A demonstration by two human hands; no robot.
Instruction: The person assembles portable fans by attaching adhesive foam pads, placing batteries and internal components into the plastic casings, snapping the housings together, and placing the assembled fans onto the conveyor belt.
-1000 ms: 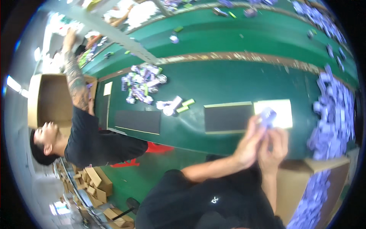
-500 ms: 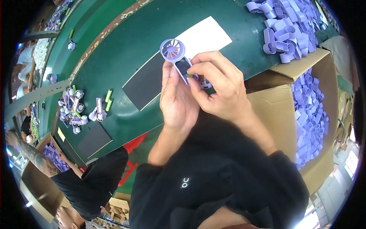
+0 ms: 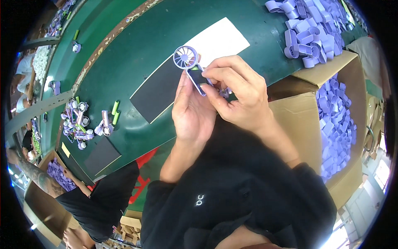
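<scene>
In front of my chest I hold a purple handheld-fan housing (image 3: 185, 57), its round spoked ring pointing away from me. My left hand (image 3: 191, 112) supports it from the left, fingers closed round its handle part. My right hand (image 3: 238, 89) is closed at the handle's right side, thumb and forefinger pinching its edge. The handle is open and dark inside. A bit of green (image 3: 195, 68), like the green cylindrical cells on the table, shows inside just below the ring. A small whitish-purple part (image 3: 226, 92) peeks out beneath my right fingers, mostly hidden.
Black mat (image 3: 153, 91) and white sheet (image 3: 224, 39) lie beyond my hands. Purple housings (image 3: 311, 33) are heaped at far right, above a carton (image 3: 294, 124) full of more. At left sit fan assemblies (image 3: 78, 120) and green cells (image 3: 115, 112). A co-worker's arm (image 3: 41, 176) reaches in at lower left.
The housing has turned so its ring faces me more squarely. The green piece between my right fingertips now shows farther up, near the ring. My hands have barely shifted.
</scene>
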